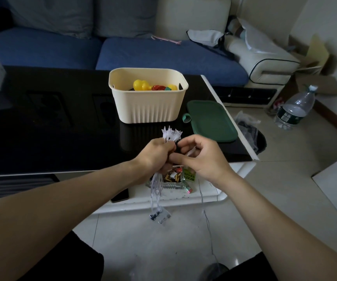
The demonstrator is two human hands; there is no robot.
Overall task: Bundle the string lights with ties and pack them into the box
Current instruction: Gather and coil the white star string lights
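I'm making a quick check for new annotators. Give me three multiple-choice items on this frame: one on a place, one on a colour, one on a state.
1. Where does the green lid lie?
A. on the box
B. on the table right of the box
C. on the sofa

2. What colour is the box?
A. cream
B. blue
C. red

3. What is the left hand doing?
A. resting flat on the table
B. hanging idle
C. gripping the string lights

Key: 1 B, the lid lies flat beside the open box; 2 A, its ribbed walls are cream; 3 C, its fingers curl round the bundle, strands hanging below.
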